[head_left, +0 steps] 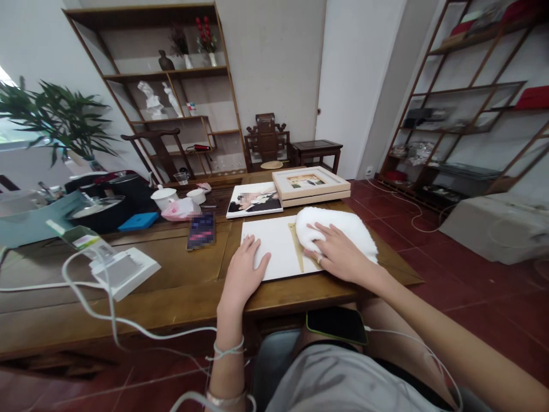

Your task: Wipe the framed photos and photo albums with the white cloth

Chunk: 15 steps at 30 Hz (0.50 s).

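Note:
A flat white panel [274, 243] with a tan tapered strip [295, 246] across it lies near the table's front edge. My left hand [246, 269] rests on the panel's left side, palm down, thumb apart from the fingers. On the right half sits a bunched white fluffy cloth [351, 226], which reaches past the panel's right side. My right hand [332, 249], with a ring on one finger, presses and grips the near left part of this cloth. The cloth covers that end of the panel.
Behind the panel are a photo panel [255, 200] and stacked pale wooden frames [311, 186]. A phone [201, 230], a pink-white bag [182, 209], a white box [124, 272] and a looping white cable [141, 331] lie leftward. Another phone [337, 325] rests on my lap.

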Each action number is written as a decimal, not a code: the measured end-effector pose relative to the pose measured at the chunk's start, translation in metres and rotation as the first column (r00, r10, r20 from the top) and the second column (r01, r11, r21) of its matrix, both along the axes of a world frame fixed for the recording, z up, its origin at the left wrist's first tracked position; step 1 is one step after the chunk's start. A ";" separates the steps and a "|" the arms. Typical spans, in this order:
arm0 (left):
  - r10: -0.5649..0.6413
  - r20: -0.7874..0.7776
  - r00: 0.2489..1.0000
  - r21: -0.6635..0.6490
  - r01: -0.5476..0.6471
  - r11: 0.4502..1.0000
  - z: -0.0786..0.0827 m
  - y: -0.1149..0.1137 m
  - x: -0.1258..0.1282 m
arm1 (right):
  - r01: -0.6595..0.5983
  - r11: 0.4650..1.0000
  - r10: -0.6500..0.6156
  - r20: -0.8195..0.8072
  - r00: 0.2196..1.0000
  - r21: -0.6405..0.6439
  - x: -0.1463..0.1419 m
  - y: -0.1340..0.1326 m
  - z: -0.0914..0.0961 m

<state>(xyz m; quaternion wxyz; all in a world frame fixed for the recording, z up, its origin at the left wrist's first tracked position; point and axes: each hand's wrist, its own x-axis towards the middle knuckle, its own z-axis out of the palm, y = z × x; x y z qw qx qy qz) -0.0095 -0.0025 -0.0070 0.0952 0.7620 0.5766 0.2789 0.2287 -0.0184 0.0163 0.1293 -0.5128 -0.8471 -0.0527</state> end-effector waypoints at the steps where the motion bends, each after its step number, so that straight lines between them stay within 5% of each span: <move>1: 0.000 -0.005 1.000 0.001 0.000 1.000 0.000 0.000 0.000 | 0.007 1.000 -0.007 0.011 1.000 -0.006 -0.003 0.009 0.001; 8: -0.013 -0.023 1.000 0.012 0.014 1.000 0.001 0.000 0.000 | 0.023 0.997 -0.019 0.062 0.998 -0.069 -0.019 0.054 0.008; 15: -0.019 -0.007 1.000 0.017 0.020 1.000 -0.001 0.000 -0.001 | 0.017 0.999 -0.014 0.087 0.996 -0.033 -0.025 0.033 0.007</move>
